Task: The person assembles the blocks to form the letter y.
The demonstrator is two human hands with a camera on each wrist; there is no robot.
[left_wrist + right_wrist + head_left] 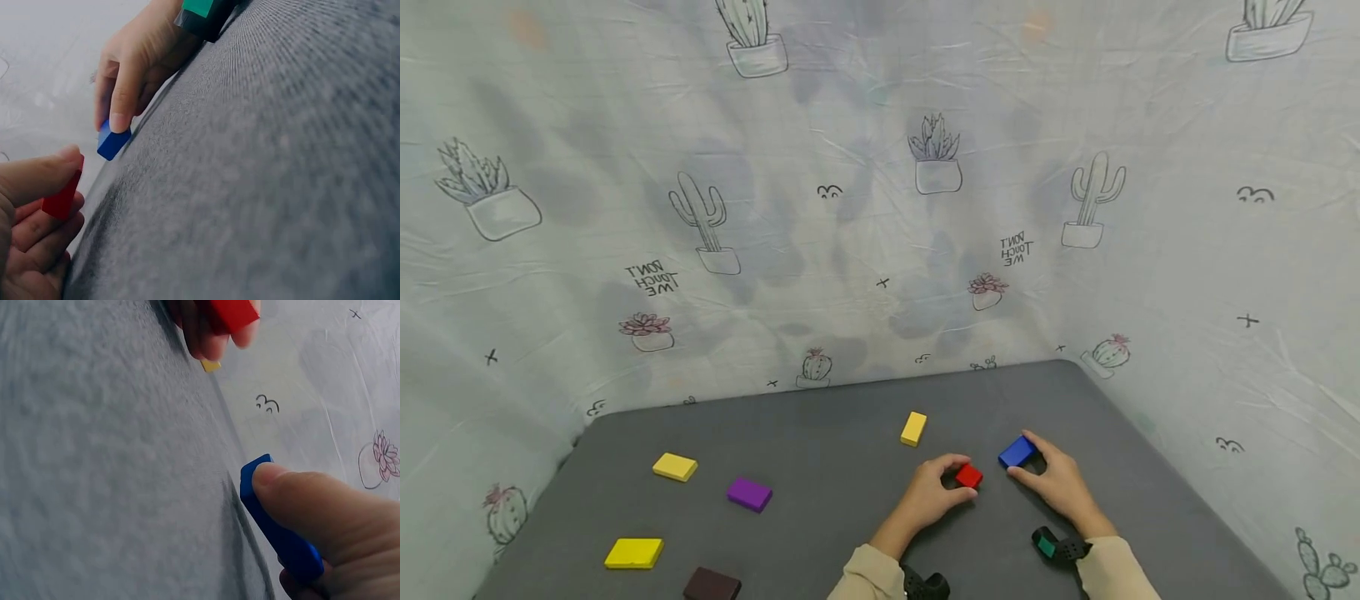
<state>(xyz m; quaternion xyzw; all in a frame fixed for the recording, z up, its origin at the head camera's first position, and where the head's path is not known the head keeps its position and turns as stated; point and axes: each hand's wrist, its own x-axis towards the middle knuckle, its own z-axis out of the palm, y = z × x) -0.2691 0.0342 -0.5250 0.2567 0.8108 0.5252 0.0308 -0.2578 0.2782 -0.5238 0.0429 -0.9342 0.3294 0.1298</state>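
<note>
Between the thumb and fingers of my left hand [929,496] is a small red block [969,476], pinched by its sides. In the left wrist view the red block [61,192] sits against the curled fingers with the thumb over its top edge. To the right, my right hand [1062,482] pinches a blue rectangular block [1017,452] by its ends. The right wrist view shows the thumb pressed on the near end of the blue block [275,525]. The two blocks are close together, with a short gap between them.
A yellow block [913,428] lies beyond the left hand. Farther left on the grey table [835,450] are a pale yellow block [675,467], a purple block [749,494], a bright yellow block [634,553] and a dark brown block [712,585]. A patterned curtain [865,233] hangs behind the table.
</note>
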